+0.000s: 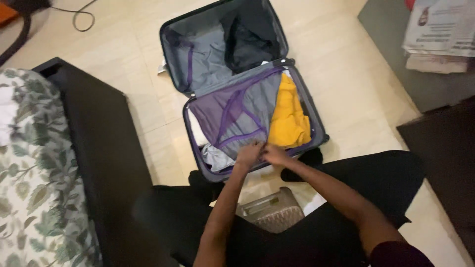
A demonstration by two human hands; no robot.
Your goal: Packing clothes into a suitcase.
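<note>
Down on the pale tiled floor [346, 94] lies an open suitcase [316, 129], its two halves spread flat, the lid half farther from the person and the packed half nearer. Both hands meet at the near edge of the packed half: the left hand [249, 154] and the right hand [273, 154] are touching or almost touching each other, fingers curled and pinched on something small where the purple straps [232, 111] of the grey divider panel [257, 106] come together; whether it is a buckle or the strap ends cannot be told, since the fingers hide it. The straps run in a cross over the grey panel, which covers most of the packed half. Beside the panel, on the right, a folded yellow garment [288, 118] lies uncovered, and at the near left corner some white and light grey cloth [215, 157] shows from under the panel. The lid half is lined in grey with a dark mesh pocket [250, 39]. The person sits on the floor in dark trousers, legs spread either side of the case, with a small clear plastic item [271, 210] lying between the knees. To the left stands a dark bed frame [106, 143] with a leaf-patterned cover [34, 173]. A cable [84, 17] loops on the floor at the top left.
</note>
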